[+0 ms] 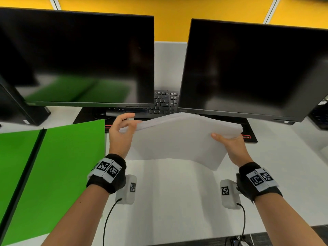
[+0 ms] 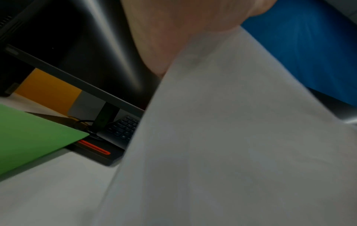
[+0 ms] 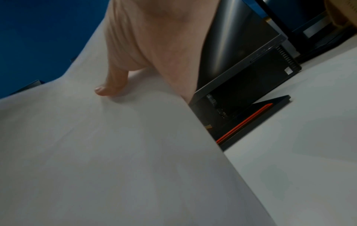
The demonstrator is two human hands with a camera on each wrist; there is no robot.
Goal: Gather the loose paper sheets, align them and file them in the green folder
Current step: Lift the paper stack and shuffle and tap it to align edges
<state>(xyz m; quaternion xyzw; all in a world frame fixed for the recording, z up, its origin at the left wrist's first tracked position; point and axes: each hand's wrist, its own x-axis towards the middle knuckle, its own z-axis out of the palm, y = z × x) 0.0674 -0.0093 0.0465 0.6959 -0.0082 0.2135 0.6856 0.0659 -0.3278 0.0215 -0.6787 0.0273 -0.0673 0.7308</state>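
Paper stack (image 1: 179, 139) is hanging gathered between left hand (image 1: 120, 132) and right hand (image 1: 230, 148), fingers gripping its sides; green folder (image 1: 58, 167) is lying open left, filing remaining.

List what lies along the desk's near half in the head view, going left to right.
green folder → left hand → stack of paper sheets → right hand. The folder lies open on the desk; both hands grip the stack, one at each end, holding it up off the desk.
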